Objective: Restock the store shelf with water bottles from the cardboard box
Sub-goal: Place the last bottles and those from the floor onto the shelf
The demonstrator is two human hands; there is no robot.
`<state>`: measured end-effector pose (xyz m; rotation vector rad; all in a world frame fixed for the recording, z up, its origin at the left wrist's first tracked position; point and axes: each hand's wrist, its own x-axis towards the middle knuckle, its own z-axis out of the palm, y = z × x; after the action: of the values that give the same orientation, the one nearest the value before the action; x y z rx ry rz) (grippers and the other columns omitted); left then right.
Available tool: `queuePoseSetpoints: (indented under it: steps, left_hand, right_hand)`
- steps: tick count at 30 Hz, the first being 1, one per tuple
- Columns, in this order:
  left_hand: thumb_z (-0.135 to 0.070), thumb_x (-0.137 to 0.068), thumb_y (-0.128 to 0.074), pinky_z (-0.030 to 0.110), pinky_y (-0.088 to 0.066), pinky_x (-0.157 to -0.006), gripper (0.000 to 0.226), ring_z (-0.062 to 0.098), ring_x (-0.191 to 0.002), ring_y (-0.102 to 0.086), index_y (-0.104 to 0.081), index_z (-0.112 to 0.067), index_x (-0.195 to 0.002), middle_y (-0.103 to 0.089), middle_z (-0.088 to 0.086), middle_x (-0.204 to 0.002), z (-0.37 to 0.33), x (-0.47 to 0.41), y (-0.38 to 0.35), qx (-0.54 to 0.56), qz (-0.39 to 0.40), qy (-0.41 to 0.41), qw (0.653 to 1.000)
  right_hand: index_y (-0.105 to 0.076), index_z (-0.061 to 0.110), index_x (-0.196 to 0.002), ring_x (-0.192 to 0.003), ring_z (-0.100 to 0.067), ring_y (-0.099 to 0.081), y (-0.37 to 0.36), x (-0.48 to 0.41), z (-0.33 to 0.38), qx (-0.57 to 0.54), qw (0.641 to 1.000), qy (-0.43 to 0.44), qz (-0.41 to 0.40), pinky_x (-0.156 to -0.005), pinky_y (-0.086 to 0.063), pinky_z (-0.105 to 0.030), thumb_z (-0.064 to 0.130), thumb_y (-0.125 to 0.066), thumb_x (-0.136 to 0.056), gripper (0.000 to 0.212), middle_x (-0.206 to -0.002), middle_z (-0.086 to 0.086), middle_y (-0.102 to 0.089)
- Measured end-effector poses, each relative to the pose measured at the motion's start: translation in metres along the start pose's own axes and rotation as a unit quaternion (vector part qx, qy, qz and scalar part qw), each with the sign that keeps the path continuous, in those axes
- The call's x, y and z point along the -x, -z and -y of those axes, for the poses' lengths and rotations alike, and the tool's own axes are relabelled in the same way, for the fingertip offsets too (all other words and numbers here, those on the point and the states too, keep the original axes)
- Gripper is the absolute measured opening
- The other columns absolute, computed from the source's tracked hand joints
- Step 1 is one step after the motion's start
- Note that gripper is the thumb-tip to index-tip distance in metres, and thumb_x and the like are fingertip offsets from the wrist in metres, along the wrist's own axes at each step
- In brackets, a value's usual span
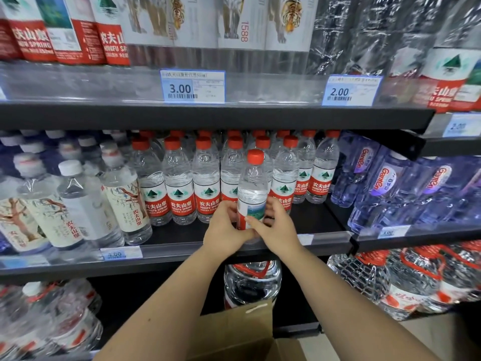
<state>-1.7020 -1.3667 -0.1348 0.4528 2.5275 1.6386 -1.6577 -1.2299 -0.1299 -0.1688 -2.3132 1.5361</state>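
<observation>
A clear water bottle (pixel 252 187) with a red cap and red-and-white label stands upright at the front of the middle shelf (pixel 182 252). My left hand (pixel 226 226) grips its lower left side and my right hand (pixel 273 225) grips its lower right side, fingers wrapped over the label. Behind it stand rows of matching red-capped bottles (pixel 179 186). The cardboard box (pixel 242 332) sits below my forearms at the bottom edge, its flap raised; its inside is hidden.
White-capped bottles with tree labels (pixel 78 201) fill the shelf's left part. Blue-tinted bottles (pixel 390 183) sit on the right shelf. Large jugs (pixel 252 281) occupy the bottom shelf. The upper shelf edge (pixel 208 114) with price tags hangs close above the bottle caps.
</observation>
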Motion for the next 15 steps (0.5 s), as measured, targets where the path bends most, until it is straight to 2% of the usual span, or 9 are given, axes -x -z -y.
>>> queuePoseSetpoints:
  steps: [1, 3, 4, 6, 8, 9, 11, 13, 15]
  left_hand:
    - [-0.029, -0.053, -0.082, 0.030, -0.049, -0.088, 0.072, 0.003, -0.101, -0.058, -0.045, -0.031, -0.114, -0.059, -0.013, -0.108, 0.002, -0.001, 0.001, 0.023, 0.015, -0.004, 1.000]
    - [-0.018, -0.063, -0.079, 0.033, -0.049, -0.095, 0.069, 0.002, -0.103, -0.060, -0.044, -0.033, -0.120, -0.062, -0.015, -0.112, 0.006, -0.002, 0.003, 0.031, 0.038, -0.019, 0.999]
    - [-0.014, -0.069, -0.077, 0.036, -0.050, -0.095, 0.066, 0.003, -0.097, -0.063, -0.045, -0.032, -0.124, -0.065, -0.014, -0.109, 0.008, -0.003, 0.004, 0.025, 0.040, -0.022, 0.999]
    - [-0.015, -0.076, -0.076, 0.037, -0.053, -0.088, 0.060, 0.008, -0.083, -0.063, -0.048, -0.029, -0.127, -0.067, -0.012, -0.097, 0.010, -0.003, 0.004, 0.005, 0.034, -0.021, 0.999]
    - [-0.024, -0.075, -0.079, 0.027, -0.048, -0.081, 0.049, 0.006, -0.088, -0.058, -0.052, -0.033, -0.116, -0.062, -0.015, -0.095, 0.008, 0.000, 0.003, -0.044, 0.034, -0.026, 0.998]
    - [-0.027, -0.075, -0.079, 0.024, -0.044, -0.080, 0.044, 0.002, -0.094, -0.057, -0.052, -0.036, -0.109, -0.059, -0.018, -0.099, 0.007, 0.001, 0.002, -0.067, 0.032, -0.031, 0.997]
    - [-0.027, -0.075, -0.078, 0.023, -0.041, -0.081, 0.042, -0.004, -0.100, -0.056, -0.046, -0.038, -0.100, -0.060, -0.020, -0.105, 0.007, 0.001, 0.000, -0.070, 0.033, -0.031, 0.997]
    - [-0.021, -0.073, -0.078, 0.031, -0.049, -0.084, 0.047, 0.000, -0.093, -0.061, -0.043, -0.039, -0.097, -0.066, -0.016, -0.097, 0.011, -0.002, 0.000, -0.035, 0.037, -0.018, 0.999]
    - [-0.014, -0.073, -0.077, 0.039, -0.050, -0.089, 0.048, 0.006, -0.086, -0.060, -0.045, -0.039, -0.099, -0.067, -0.012, -0.085, 0.013, -0.006, 0.002, -0.027, 0.039, -0.016, 0.999]
  right_hand:
    - [-0.047, 0.025, -0.128, -0.109, 0.006, -0.054, 0.001, 0.000, -0.002, 0.001, 1.000, -0.005, -0.013, -0.097, -0.049, -0.026, 0.021, -0.079, -0.078, 0.060, -0.120, 0.012, -0.057]
    - [-0.043, 0.025, -0.135, -0.118, -0.003, -0.046, 0.000, 0.002, -0.002, 0.040, 0.999, 0.006, -0.034, -0.103, -0.042, -0.026, 0.025, -0.083, -0.071, 0.075, -0.126, 0.009, -0.048]
    - [-0.041, 0.026, -0.134, -0.118, -0.004, -0.044, 0.000, 0.003, 0.000, 0.050, 0.998, 0.010, -0.039, -0.102, -0.041, -0.025, 0.027, -0.085, -0.067, 0.081, -0.125, 0.010, -0.046]
    - [-0.036, 0.031, -0.130, -0.110, 0.002, -0.051, 0.002, 0.003, 0.002, 0.018, 0.999, -0.009, -0.034, -0.098, -0.046, -0.025, 0.018, -0.088, -0.064, 0.085, -0.120, 0.014, -0.049]
    - [-0.033, 0.032, -0.130, -0.107, 0.005, -0.055, 0.008, -0.001, 0.002, -0.017, 0.999, -0.046, 0.003, -0.098, -0.049, -0.028, 0.011, -0.085, -0.068, 0.084, -0.119, 0.014, -0.055]
    - [-0.034, 0.033, -0.129, -0.111, 0.000, -0.055, 0.009, -0.004, 0.001, -0.012, 0.998, -0.057, 0.015, -0.099, -0.048, -0.029, 0.013, -0.085, -0.068, 0.082, -0.121, 0.011, -0.055]
    - [-0.039, 0.031, -0.127, -0.123, -0.011, -0.046, 0.007, -0.008, -0.001, 0.041, 0.998, -0.053, -0.013, -0.102, -0.043, -0.032, 0.026, -0.087, -0.059, 0.084, -0.125, 0.007, -0.049]
    - [-0.041, 0.029, -0.122, -0.117, -0.010, -0.050, 0.006, -0.011, -0.001, 0.042, 0.998, -0.048, -0.029, -0.094, -0.045, -0.026, 0.031, -0.090, -0.053, 0.084, -0.117, 0.009, -0.053]
    - [-0.039, 0.031, -0.122, -0.106, -0.003, -0.059, 0.012, -0.013, 0.004, 0.002, 0.997, -0.071, 0.033, -0.084, -0.048, -0.018, 0.018, -0.088, -0.063, 0.078, -0.109, 0.016, -0.061]
